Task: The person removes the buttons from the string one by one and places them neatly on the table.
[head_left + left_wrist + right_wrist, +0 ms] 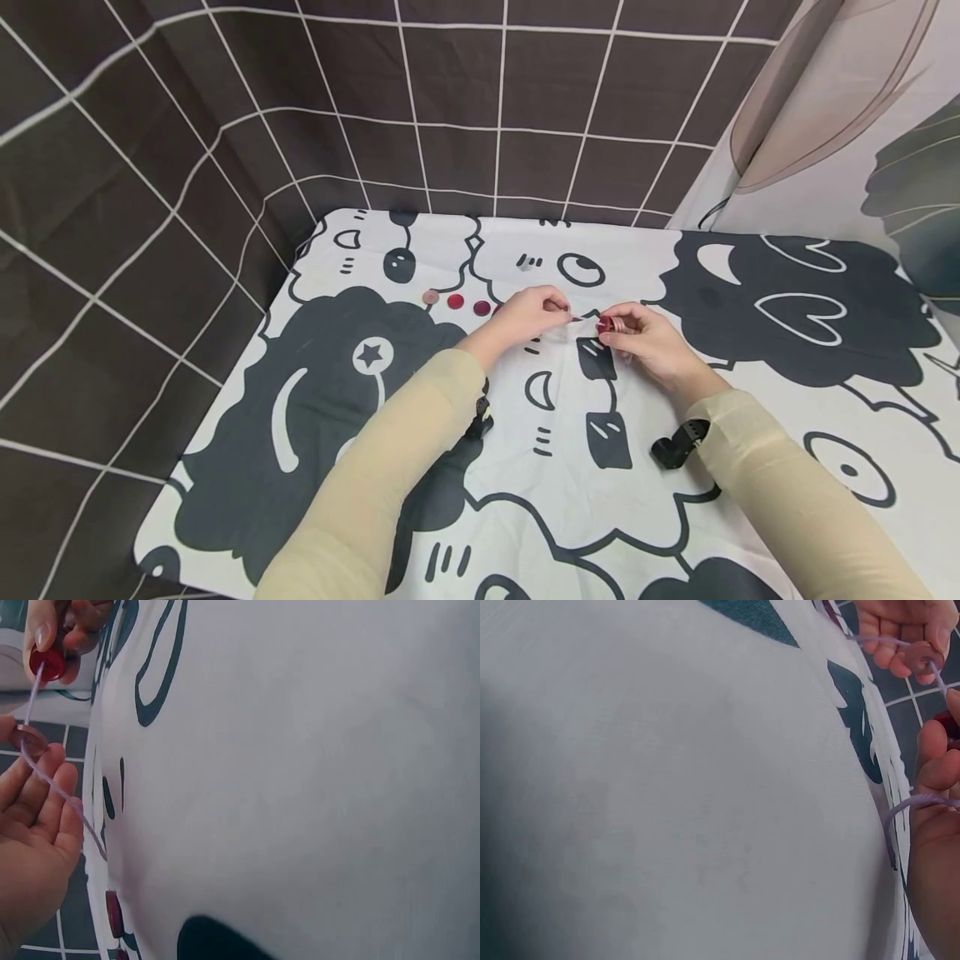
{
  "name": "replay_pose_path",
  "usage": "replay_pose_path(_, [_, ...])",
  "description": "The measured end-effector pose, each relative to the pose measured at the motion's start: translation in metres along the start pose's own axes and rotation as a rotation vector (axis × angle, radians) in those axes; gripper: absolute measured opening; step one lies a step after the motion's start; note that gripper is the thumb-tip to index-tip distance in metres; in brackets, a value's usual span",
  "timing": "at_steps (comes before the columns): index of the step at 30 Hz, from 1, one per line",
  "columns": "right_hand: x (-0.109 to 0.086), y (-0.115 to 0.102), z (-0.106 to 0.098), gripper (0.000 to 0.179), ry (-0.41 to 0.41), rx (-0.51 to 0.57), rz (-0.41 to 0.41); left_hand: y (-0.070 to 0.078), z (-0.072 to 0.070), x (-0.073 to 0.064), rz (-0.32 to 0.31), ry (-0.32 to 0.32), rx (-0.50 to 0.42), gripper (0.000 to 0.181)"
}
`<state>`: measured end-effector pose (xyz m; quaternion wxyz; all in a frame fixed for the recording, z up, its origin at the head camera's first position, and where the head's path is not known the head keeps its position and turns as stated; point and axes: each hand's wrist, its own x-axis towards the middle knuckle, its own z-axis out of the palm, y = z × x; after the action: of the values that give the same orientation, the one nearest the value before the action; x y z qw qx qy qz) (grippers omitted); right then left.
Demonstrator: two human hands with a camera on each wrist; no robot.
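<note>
My left hand (528,317) pinches a pinkish-brown button (31,741) between thumb and fingers. A thin lilac cord (71,796) runs through this button to a red button (47,665) held by my right hand (648,340). In the head view, the right fingers grip what looks like a small stack of red and pink buttons (607,325); their number cannot be made out. The cord's free end (892,851) hangs beside the right hand in the right wrist view. Both hands are above the cloth, a short gap apart.
Left of the left hand, a pale pink button (431,297), a red button (455,301) and a dark red button (482,308) lie in a row; another is partly hidden by the hand. A black-and-white patterned cloth (540,475) covers the table. A dark checked curtain (450,83) hangs behind.
</note>
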<state>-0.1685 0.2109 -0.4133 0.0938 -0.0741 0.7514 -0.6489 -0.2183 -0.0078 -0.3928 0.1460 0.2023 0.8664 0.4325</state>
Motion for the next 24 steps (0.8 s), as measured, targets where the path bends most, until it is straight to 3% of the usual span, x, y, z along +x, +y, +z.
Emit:
replay_pose_path(8, [-0.002, 0.001, -0.001, 0.031, 0.009, -0.023, -0.012, 0.003, -0.007, -0.001, -0.001, 0.009, 0.009, 0.021])
replay_pose_path(24, [0.000, 0.000, -0.007, 0.032, 0.033, -0.077, 0.001, -0.009, -0.018, 0.001, -0.031, 0.037, 0.009, 0.023])
